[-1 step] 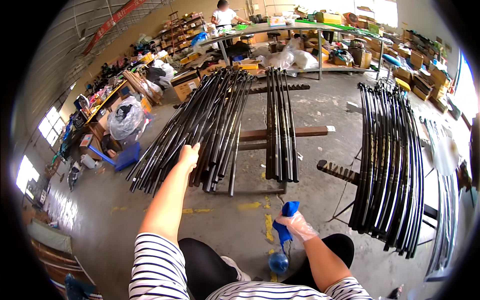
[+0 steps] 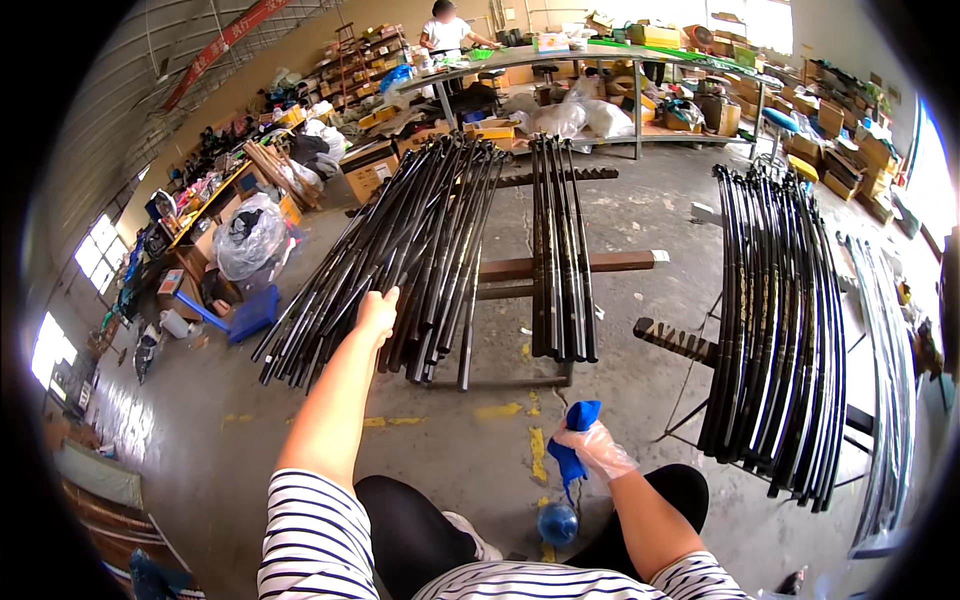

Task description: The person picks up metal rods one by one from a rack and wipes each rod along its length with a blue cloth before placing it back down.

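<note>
My left hand [image 2: 377, 316] reaches out over a wide bundle of long, glossy black rods [image 2: 432, 270]. Its fingers are closed on one rod among them, though the grip is partly hidden. In front of my right knee, my right hand [image 2: 596, 448], in a thin clear plastic glove, holds a bunched blue cloth [image 2: 567, 462]. One end of the cloth sticks up above the fingers and the other hangs down. Below it, between my legs, is a round, see-through blue container [image 2: 557, 523].
A smaller group of black rods [image 2: 562, 260] lies on the same brown rack bar [image 2: 620, 262]. Further right, more black rods [image 2: 772, 330] rest on a notched stand [image 2: 672, 342]. A long workbench [image 2: 600, 54] with a person [image 2: 446, 32] stands behind. A blue dolly [image 2: 253, 314] sits left.
</note>
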Action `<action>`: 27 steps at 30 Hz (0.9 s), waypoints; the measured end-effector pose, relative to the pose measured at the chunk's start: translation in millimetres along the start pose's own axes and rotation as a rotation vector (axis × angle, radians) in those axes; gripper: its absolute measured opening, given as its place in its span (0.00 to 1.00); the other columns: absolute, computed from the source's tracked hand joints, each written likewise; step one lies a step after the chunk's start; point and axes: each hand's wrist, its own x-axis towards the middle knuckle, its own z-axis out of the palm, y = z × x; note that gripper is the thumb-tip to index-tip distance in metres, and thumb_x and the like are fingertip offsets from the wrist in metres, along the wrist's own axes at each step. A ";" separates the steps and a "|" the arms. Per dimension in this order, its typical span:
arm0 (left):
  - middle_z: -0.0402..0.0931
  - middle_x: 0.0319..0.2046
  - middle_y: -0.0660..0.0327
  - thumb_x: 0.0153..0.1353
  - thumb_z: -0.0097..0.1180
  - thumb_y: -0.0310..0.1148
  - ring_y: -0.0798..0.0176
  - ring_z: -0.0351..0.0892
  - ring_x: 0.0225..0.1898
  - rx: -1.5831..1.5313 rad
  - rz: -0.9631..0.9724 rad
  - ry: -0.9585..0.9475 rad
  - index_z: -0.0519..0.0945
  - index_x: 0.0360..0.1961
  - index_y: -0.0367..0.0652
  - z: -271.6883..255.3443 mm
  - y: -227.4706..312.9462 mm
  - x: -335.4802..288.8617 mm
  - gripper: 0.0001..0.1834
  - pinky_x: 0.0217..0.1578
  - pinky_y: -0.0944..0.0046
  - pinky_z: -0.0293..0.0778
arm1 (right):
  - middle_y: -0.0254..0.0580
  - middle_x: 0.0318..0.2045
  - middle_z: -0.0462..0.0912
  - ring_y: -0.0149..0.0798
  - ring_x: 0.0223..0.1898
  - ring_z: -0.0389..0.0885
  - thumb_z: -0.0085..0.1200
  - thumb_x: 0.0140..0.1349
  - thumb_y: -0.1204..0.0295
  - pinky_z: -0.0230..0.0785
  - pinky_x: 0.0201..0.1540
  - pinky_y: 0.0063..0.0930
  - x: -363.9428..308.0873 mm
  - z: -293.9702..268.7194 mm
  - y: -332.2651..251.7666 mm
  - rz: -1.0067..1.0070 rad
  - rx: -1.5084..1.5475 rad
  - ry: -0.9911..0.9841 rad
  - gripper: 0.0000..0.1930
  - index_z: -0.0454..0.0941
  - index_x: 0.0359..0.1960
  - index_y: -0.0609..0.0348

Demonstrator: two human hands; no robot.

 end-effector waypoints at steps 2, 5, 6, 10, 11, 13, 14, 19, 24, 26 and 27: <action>0.65 0.16 0.57 0.61 0.48 0.44 0.59 0.63 0.15 0.138 0.133 0.101 0.67 0.21 0.37 -13.1 -25.3 -0.8 0.21 0.15 0.60 0.58 | 0.34 0.27 0.74 0.32 0.30 0.74 0.59 0.46 0.74 0.68 0.33 0.28 -8.0 -1.5 3.2 -0.025 -0.026 0.009 0.11 0.72 0.32 0.57; 0.72 0.26 0.38 0.60 0.48 0.46 0.38 0.73 0.32 0.387 0.361 0.185 0.70 0.26 0.30 -31.1 -11.5 -59.4 0.23 0.32 0.49 0.67 | 0.34 0.29 0.75 0.31 0.30 0.75 0.59 0.48 0.73 0.69 0.33 0.27 -27.2 0.7 5.7 0.050 0.155 0.086 0.11 0.72 0.33 0.56; 0.72 0.25 0.39 0.60 0.48 0.46 0.37 0.72 0.30 0.326 0.493 0.269 0.70 0.27 0.30 -39.5 -23.2 -76.5 0.24 0.32 0.49 0.66 | 0.34 0.31 0.75 0.31 0.31 0.75 0.59 0.52 0.68 0.69 0.33 0.26 -36.1 5.5 -0.7 0.051 0.171 0.087 0.11 0.72 0.35 0.55; 0.68 0.14 0.60 0.58 0.53 0.43 0.65 0.66 0.17 0.077 0.322 -0.042 0.70 0.21 0.37 -70.2 -75.5 -170.0 0.19 0.19 0.62 0.62 | 0.35 0.33 0.76 0.32 0.34 0.75 0.53 0.58 0.57 0.71 0.34 0.29 -65.3 19.4 -38.0 0.197 0.454 0.152 0.16 0.72 0.41 0.54; 0.66 0.12 0.61 0.57 0.55 0.43 0.67 0.64 0.16 0.044 0.276 -0.095 0.69 0.19 0.37 -76.1 -94.7 -197.6 0.20 0.18 0.62 0.60 | 0.38 0.37 0.76 0.35 0.38 0.76 0.50 0.60 0.58 0.72 0.38 0.31 -68.6 22.0 -43.8 0.127 0.628 0.102 0.16 0.71 0.42 0.56; 0.63 0.09 0.64 0.54 0.59 0.44 0.71 0.60 0.14 0.021 0.166 -0.154 0.69 0.14 0.37 -91.8 -136.8 -253.6 0.23 0.15 0.63 0.57 | 0.40 0.40 0.76 0.38 0.41 0.76 0.47 0.62 0.58 0.72 0.44 0.35 -65.8 31.7 -72.7 0.016 0.769 -0.002 0.15 0.71 0.42 0.55; 0.62 0.08 0.65 0.52 0.60 0.44 0.72 0.58 0.13 0.024 0.147 -0.179 0.69 0.11 0.37 -94.2 -150.9 -275.7 0.24 0.14 0.64 0.55 | 0.41 0.42 0.75 0.39 0.43 0.76 0.47 0.63 0.58 0.71 0.47 0.36 -64.9 32.9 -88.0 -0.030 0.801 -0.006 0.15 0.71 0.42 0.55; 0.65 0.11 0.52 0.45 0.64 0.38 0.60 0.64 0.11 0.210 0.419 -0.382 0.72 0.15 0.35 -108.0 -195.5 -353.9 0.18 0.17 0.59 0.62 | 0.42 0.47 0.72 0.44 0.49 0.72 0.39 0.65 0.55 0.66 0.53 0.44 -45.5 16.7 -161.3 -0.257 0.963 -0.001 0.18 0.68 0.43 0.56; 0.73 0.16 0.50 0.50 0.61 0.42 0.59 0.71 0.17 0.373 0.236 -0.357 0.78 0.22 0.37 -152.9 -237.9 -384.3 0.17 0.20 0.58 0.66 | 0.45 0.40 0.74 0.43 0.43 0.74 0.42 0.63 0.51 0.68 0.51 0.41 -23.1 -43.2 -239.8 -0.610 1.088 -0.046 0.24 0.66 0.46 0.62; 0.74 0.18 0.50 0.52 0.59 0.41 0.54 0.73 0.18 0.499 0.171 -0.390 0.78 0.23 0.38 -182.4 -231.4 -392.9 0.15 0.21 0.57 0.67 | 0.46 0.37 0.74 0.43 0.39 0.75 0.43 0.62 0.50 0.71 0.48 0.42 -40.3 -66.6 -276.6 -0.678 1.039 0.062 0.24 0.67 0.41 0.63; 0.74 0.18 0.50 0.52 0.58 0.41 0.53 0.72 0.19 0.555 0.231 -0.296 0.78 0.23 0.38 -189.6 -238.3 -393.9 0.14 0.21 0.57 0.67 | 0.45 0.32 0.75 0.43 0.34 0.77 0.45 0.62 0.51 0.75 0.41 0.40 -44.1 -73.6 -294.5 -0.674 1.099 0.208 0.22 0.68 0.39 0.62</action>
